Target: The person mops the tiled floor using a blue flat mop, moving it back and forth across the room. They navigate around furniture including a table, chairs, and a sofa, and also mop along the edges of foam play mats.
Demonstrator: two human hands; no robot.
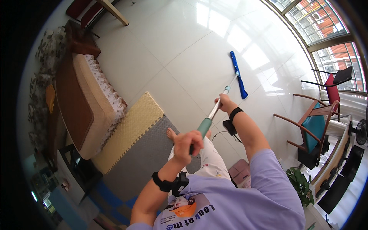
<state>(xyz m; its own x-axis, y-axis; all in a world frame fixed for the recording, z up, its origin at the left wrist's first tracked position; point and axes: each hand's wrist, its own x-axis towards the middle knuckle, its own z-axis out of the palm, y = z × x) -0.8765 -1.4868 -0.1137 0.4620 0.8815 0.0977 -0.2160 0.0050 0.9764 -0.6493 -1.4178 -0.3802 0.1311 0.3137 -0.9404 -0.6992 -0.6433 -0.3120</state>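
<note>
Both my hands are wrapped round the pole of a flat mop (212, 110). My left hand (188, 145) grips the green handle (204, 127) at the near end, close to my body. Farther along, my right hand (225, 103) is closed round the silver shaft, just below a pale green collar (227, 89). The long, narrow blue mop head (239, 80) lies on the glossy tiled floor (180, 57), ahead and to the right of me. Each of my wrists wears a black strap with a small device; a cable hangs by the right one.
Grey and yellow foam mats (134, 126) lie to the left of my bare feet. A brown-topped bed or couch (74, 107) stands beyond them. To the right are a wooden armchair with a teal seat (311, 124), a red chair (332, 94), a potted plant (298, 184) and a desk with monitors (350, 165).
</note>
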